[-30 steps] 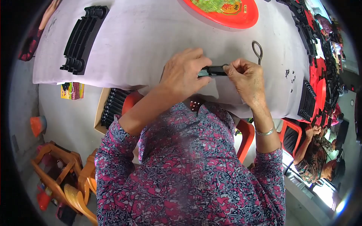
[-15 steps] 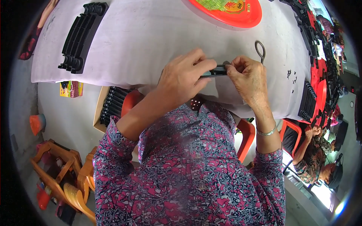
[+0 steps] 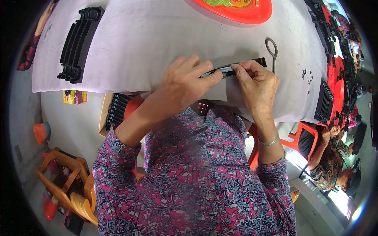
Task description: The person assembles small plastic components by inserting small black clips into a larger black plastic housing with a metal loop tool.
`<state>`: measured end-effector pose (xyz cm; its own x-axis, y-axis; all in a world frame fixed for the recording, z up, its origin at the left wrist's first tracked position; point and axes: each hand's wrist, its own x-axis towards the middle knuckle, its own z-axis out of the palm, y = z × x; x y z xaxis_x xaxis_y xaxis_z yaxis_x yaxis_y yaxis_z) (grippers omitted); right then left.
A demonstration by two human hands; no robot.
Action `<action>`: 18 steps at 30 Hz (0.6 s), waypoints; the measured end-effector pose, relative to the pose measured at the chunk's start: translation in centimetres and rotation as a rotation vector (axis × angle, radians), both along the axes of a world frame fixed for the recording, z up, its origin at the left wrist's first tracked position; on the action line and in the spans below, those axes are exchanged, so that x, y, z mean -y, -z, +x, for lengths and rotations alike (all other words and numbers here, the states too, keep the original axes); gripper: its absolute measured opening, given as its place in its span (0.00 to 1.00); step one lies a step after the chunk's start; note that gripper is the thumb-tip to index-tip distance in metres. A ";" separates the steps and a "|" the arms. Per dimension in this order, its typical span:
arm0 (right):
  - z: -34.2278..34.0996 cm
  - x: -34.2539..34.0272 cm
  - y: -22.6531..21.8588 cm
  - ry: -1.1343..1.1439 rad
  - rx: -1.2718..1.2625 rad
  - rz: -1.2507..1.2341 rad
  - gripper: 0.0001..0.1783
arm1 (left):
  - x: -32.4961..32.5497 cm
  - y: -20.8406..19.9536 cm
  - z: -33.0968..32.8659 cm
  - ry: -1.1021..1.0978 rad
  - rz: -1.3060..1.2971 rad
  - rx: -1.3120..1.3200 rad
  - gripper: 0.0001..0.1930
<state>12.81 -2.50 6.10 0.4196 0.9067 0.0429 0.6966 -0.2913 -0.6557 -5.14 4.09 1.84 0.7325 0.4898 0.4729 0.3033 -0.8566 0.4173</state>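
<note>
Between my hands, above the cloth, is a long narrow black plastic strip [image 3: 258, 62] with a shiny pale band along it. My left hand [image 3: 189, 82] has its fingers closed on the strip's left part, which they mostly cover. With thumb and bent fingers my right hand [image 3: 258, 84] pinches it further along, and its dark right end sticks out past the knuckles. Just beyond my right hand lies a metal tool with a loop handle [image 3: 271, 47]; its lower part is hidden behind the hand. Several tiny black pieces [image 3: 308, 76] are scattered to the right.
A grey-white cloth covers the table [image 3: 138, 47]. A black rack-like plastic part [image 3: 81, 45] lies at far left, a red plate [image 3: 252, 13] at the far edge. More black parts [image 3: 325, 104] line the right side. A box of black parts [image 3: 116, 112] stands below; a co-worker [image 3: 330, 157] sits at right.
The strip has turned so its right end points up and now shows past my right hand. My left hand has shifted slightly, and the whole view has moved a little.
</note>
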 end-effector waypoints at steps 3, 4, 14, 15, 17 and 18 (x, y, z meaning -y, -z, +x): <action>-0.4 0.4 0.9 0.042 -0.038 0.112 0.06 | 0.0 0.3 0.0 0.001 0.028 -0.001 0.17; -0.4 0.6 1.4 0.034 -0.008 0.144 0.07 | 0.1 0.3 0.0 -0.005 0.036 -0.012 0.18; 0.5 0.9 1.1 -0.403 0.310 0.420 0.10 | 0.4 0.4 -0.1 -0.028 -0.012 -0.021 0.17; 0.6 1.0 1.7 -0.437 0.298 0.395 0.12 | 0.4 0.5 -0.1 -0.028 -0.014 -0.021 0.17; 0.8 0.9 1.9 -0.467 0.318 0.370 0.11 | 0.3 0.7 -0.1 -0.016 -0.047 0.025 0.16; 0.9 0.8 1.9 -0.499 0.338 0.346 0.11 | 0.2 0.7 -0.2 -0.017 -0.049 0.024 0.16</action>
<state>13.73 -3.34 4.16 -0.1307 0.8985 0.4190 0.8752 0.3031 -0.3770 -5.35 3.86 1.10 0.7129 0.5246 0.4654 0.3070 -0.8301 0.4655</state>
